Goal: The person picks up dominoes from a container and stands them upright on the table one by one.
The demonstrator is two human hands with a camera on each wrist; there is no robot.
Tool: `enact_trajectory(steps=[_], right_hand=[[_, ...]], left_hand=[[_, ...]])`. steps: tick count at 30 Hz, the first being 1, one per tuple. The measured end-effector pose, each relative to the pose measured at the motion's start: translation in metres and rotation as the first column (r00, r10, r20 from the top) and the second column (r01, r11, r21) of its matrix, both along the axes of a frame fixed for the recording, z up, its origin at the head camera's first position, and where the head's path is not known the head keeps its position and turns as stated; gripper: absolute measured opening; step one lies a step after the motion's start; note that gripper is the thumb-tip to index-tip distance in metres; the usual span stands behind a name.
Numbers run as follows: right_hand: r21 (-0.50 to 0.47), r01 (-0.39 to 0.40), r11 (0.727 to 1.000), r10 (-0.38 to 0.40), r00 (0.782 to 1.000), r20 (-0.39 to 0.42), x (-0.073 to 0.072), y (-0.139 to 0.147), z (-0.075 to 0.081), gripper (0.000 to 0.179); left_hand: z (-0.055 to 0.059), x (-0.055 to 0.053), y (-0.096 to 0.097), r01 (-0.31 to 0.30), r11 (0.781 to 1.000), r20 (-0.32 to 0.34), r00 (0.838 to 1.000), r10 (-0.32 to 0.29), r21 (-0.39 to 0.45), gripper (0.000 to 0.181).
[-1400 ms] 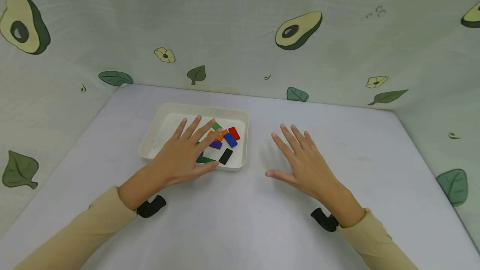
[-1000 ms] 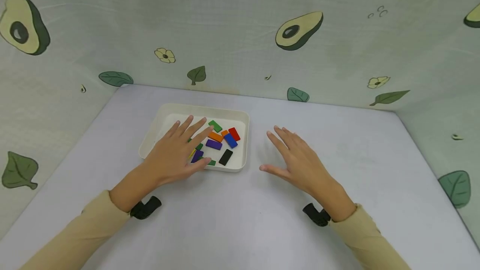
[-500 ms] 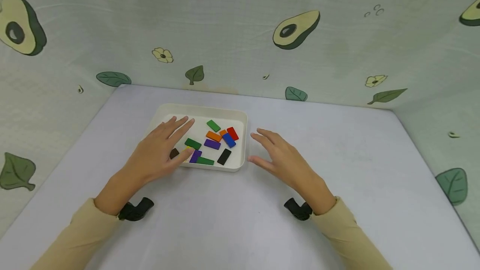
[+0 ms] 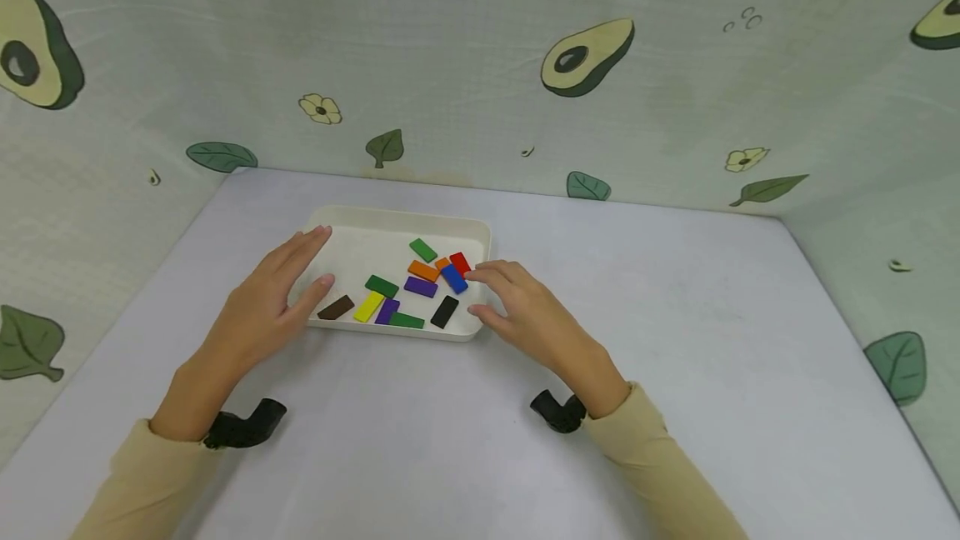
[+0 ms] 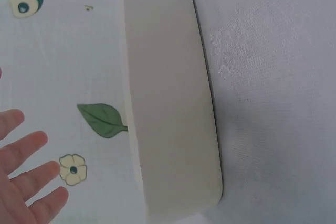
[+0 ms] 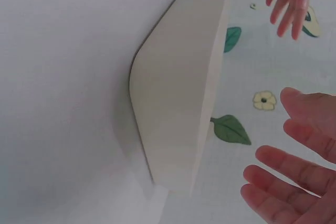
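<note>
A white shallow tray (image 4: pixel 397 219) on the table holds several flat coloured blocks, among them a brown block (image 4: pixel 336 307), a yellow block (image 4: pixel 368 307), a black block (image 4: pixel 445 312) and a blue block (image 4: pixel 453 278). My left hand (image 4: pixel 258 307) hovers at the tray's left end, fingers extended and thumb spread apart. At the right end, my right hand (image 4: pixel 528 311) has its fingertips over the rim, lightly bent, holding nothing. Both wrist views show the tray's outer wall (image 5: pixel 170 98) with fingers apart from it; the blocks are hidden there.
The white tabletop (image 4: pixel 420 440) extends around the tray. Behind it hangs a pale cloth (image 4: pixel 465 65) printed with avocados and leaves. A black wrist mount (image 4: pixel 246 425) sits under the left wrist, another mount (image 4: pixel 558 412) under the right.
My left hand has moved left from above the blocks to the tray's left end, uncovering them. My right hand has come left to the tray's right end. The tray stays in place.
</note>
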State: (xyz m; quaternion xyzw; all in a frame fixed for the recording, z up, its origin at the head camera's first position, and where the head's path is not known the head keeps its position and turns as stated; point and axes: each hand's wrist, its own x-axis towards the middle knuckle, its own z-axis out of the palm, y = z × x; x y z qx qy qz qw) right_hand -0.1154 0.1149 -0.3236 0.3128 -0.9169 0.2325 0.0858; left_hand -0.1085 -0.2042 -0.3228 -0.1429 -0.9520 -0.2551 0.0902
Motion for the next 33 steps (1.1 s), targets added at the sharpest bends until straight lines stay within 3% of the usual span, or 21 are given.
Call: enact_trajectory(steps=[6,14,24,29,33], right_hand=[[-0.009,-0.012,1.000,0.013,0.993,0.116,-0.003,-0.014,0.001,0.039],[0.026,-0.020,0.999,0.013,0.970,0.241,-0.008,-0.033,0.000,0.040],[0.023,-0.048,0.999,0.038,0.948,0.317,-0.018,-0.051,-0.007,0.039],[-0.007,-0.064,0.998,0.062,0.930,0.362,-0.023,-0.059,-0.013,0.041],[-0.026,-0.061,0.998,0.066,0.907,0.416,-0.027,-0.065,-0.018,0.041]], left_hand=[[-0.005,0.001,-0.015,-0.017,0.994,0.017,1.000,0.015,0.110,0.055],[-0.011,0.004,-0.032,-0.045,0.970,0.019,0.999,0.041,0.241,0.051],[-0.023,0.006,-0.053,-0.075,0.951,-0.065,0.993,0.099,0.301,0.048],[-0.028,0.005,-0.062,-0.089,0.926,0.008,0.996,0.093,0.366,0.050],[-0.032,0.004,-0.070,-0.099,0.902,0.126,0.991,0.050,0.421,0.052]])
